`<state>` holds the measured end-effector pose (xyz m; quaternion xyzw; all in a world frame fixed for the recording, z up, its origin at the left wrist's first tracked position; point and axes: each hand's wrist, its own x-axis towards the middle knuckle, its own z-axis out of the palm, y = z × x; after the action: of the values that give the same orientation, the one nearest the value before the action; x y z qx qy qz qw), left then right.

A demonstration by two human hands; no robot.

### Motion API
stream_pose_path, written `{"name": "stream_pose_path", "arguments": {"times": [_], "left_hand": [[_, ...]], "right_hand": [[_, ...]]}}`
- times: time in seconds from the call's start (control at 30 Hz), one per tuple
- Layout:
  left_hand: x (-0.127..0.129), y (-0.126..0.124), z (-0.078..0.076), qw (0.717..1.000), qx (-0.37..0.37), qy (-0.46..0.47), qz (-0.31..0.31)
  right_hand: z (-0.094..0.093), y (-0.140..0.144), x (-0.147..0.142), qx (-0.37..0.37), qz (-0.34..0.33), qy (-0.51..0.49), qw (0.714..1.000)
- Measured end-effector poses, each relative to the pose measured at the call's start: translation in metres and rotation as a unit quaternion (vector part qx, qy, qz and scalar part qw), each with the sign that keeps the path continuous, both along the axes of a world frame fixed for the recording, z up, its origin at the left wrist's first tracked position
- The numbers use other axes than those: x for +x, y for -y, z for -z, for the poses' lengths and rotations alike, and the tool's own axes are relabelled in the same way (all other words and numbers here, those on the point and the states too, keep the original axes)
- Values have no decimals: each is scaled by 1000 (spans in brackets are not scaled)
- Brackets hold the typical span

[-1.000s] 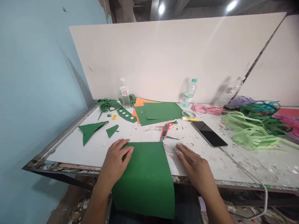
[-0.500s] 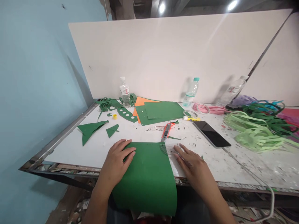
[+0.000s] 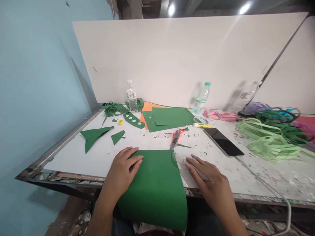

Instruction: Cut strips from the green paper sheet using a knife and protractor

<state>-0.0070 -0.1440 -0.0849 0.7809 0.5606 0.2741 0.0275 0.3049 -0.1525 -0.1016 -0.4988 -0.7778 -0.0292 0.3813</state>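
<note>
At table edge: left hand [image 3: 123, 172] flat on limp green paper [image 3: 155, 186] | right hand [image 3: 209, 180] released, seemingly touching clear protractor [image 3: 180, 158] | grip paper's edges.

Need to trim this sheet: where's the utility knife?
Head view, table centre: the utility knife lies just beyond the green sheet's far right corner, beside the clear protractor.

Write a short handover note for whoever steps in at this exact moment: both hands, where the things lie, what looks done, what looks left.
Left hand: flat, open, pressing the green sheet, which overhangs the table edge.
Right hand: open, fingertips on the clear protractor beside the sheet's right edge.
Utility knife lies just beyond the sheet, untouched.
Done: cut green scraps lie at the left.
Left: this sheet shows no marks or cuts yet.
</note>
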Motion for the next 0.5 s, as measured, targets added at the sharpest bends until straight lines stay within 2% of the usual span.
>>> {"name": "stream_pose_path", "arguments": {"times": [0.2, 0.5], "left_hand": [[-1, 1, 1, 1000, 4, -5, 1], [-1, -3, 3, 1000, 3, -13, 14]], "right_hand": [[5, -2, 3, 12, -9, 20, 1000], [12, -7, 5, -34, -30, 44, 998]]}}
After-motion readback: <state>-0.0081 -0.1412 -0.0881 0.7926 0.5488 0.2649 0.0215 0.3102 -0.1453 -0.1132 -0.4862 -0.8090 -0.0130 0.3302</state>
